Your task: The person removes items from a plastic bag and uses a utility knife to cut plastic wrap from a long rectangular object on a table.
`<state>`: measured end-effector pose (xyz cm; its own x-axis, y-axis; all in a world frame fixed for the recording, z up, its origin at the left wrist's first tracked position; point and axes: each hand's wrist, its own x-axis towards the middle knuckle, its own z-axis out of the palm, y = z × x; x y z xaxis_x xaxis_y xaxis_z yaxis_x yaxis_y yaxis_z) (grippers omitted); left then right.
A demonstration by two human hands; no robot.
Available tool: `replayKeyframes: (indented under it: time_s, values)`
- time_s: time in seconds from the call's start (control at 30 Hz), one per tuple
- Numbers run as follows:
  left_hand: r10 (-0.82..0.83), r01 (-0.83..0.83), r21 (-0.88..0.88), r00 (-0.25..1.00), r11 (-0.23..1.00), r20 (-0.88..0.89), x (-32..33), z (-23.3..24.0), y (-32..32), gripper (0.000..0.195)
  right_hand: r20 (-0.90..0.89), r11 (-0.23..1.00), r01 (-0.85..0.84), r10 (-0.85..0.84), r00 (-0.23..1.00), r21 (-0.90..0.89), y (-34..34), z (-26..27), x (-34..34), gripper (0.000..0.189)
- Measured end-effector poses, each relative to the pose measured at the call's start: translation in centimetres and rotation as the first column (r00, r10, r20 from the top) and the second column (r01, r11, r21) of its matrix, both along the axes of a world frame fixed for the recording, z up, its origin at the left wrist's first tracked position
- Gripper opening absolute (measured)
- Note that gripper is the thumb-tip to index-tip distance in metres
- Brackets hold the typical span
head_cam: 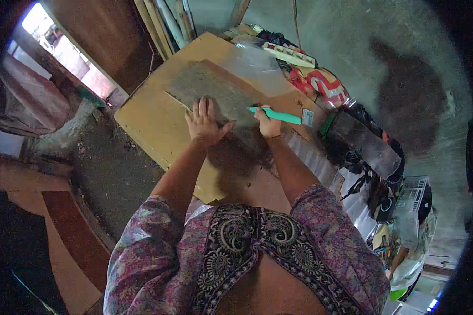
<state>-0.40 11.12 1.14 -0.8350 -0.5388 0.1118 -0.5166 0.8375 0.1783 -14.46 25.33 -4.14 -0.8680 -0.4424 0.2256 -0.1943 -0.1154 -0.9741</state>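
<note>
My left hand [205, 124] lies palm down with its fingers spread, pressing on the near left part of a flat grey-brown board [216, 84]. The board rests at an angle on a yellowish tabletop [153, 106]. My right hand [269, 125] grips a teal pen-shaped tool [284, 117] near its narrow end, which points left over the board's right part. Whether it is a marker or a cutter I cannot tell. The wide end sticks out to the right past my fingers. Shadow from my arms darkens the surface between them.
Clear plastic sheeting [256, 65] and a white power strip [289, 54] lie at the far right of the table. A translucent container [368, 143] and bags crowd the right side by the wall. Wooden poles [157, 27] lean behind. An open doorway [69, 55] is far left.
</note>
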Motion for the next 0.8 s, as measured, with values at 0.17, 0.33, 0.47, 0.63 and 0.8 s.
replayKeyframes:
  time_s: [0.17, 0.33, 0.47, 0.63, 0.8]
  values:
    - [0.03, -0.03, 0.011, 0.999, 0.999, 0.038, 0.0, -0.5, 0.3, 0.099, -0.108, 0.999, -0.015, 0.02, 0.994, 0.049, 0.6, -0.2, -0.3, 0.014]
    - [0.037, -0.038, 0.002, 0.992, 0.999, 0.124, -0.2, 0.0, 0.2, 0.101, -0.028, 0.999, 0.027, -0.027, 0.999, 0.03, 0.1, 0.2, 0.2, 0.015]
    - [0.024, -0.025, 0.002, 0.985, 1.0, 0.168, -0.3, 0.4, -0.1, 0.102, -0.149, 0.973, 0.044, -0.01, 0.989, 0.226, 0.3, 0.4, -0.4, 0.013]
    - [0.025, -0.025, -0.004, 0.985, 1.0, 0.171, -0.6, 0.8, 0.1, 0.101, -0.089, 0.995, 0.034, -0.025, 0.996, 0.096, -0.1, -0.6, -0.7, 0.014]
    - [0.049, -0.054, 0.026, 0.985, 0.998, 0.166, -0.3, 1.1, 0.1, 0.101, -0.05, 0.981, 0.169, -0.165, 0.985, 0.1, -2.5, 1.3, 0.2, 0.019]
